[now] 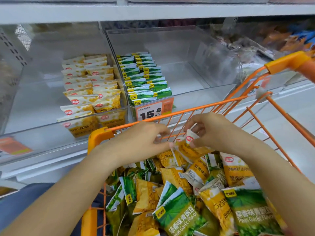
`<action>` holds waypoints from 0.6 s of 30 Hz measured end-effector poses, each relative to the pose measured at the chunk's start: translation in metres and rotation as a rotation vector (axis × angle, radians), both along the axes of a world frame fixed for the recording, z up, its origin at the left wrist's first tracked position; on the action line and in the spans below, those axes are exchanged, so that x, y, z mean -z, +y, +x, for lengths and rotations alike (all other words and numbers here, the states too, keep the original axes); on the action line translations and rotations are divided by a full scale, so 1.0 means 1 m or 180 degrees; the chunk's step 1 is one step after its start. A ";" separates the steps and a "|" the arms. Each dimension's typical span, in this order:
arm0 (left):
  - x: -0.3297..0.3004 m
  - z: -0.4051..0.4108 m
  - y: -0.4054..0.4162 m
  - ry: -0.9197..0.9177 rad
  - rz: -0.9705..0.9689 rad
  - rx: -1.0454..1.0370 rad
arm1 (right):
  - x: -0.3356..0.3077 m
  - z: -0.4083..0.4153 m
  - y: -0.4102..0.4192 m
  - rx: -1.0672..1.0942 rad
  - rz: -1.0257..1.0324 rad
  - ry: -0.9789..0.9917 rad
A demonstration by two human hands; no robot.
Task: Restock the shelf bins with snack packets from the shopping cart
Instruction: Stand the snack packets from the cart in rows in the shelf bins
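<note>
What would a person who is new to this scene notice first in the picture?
Probably the orange shopping cart in the foreground, heaped with green and yellow snack packets, where the left hand and right hand together hold a yellow packet. Behind it, two clear shelf bins hold neat rows: yellow packets left, green packets right, above an orange price tag.

"15.8" on orange price tag (154,109); "Peas Garlic Flavor" on green packet (179,217)

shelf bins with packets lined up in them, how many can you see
2. The left bin holds rows of yellow packets; the bin beside it on the right holds rows of green packets. Blurred bins farther right may hold more.
</note>
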State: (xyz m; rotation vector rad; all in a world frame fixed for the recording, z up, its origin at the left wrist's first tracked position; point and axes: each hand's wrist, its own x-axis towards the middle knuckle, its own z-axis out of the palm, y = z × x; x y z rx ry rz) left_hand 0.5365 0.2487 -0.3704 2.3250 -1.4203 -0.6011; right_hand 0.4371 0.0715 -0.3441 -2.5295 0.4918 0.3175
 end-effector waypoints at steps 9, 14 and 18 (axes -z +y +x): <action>-0.042 0.020 0.034 0.0418 -0.1295 -0.1243 | -0.046 0.046 0.058 -0.0261 0.1364 -0.1722; -0.062 0.059 0.098 0.1013 -0.2164 -0.2266 | -0.042 0.105 0.102 -0.0162 0.0864 -0.2387; -0.045 0.103 0.139 0.0842 -0.2525 -0.3304 | -0.013 0.148 0.112 -0.0363 0.0000 -0.1597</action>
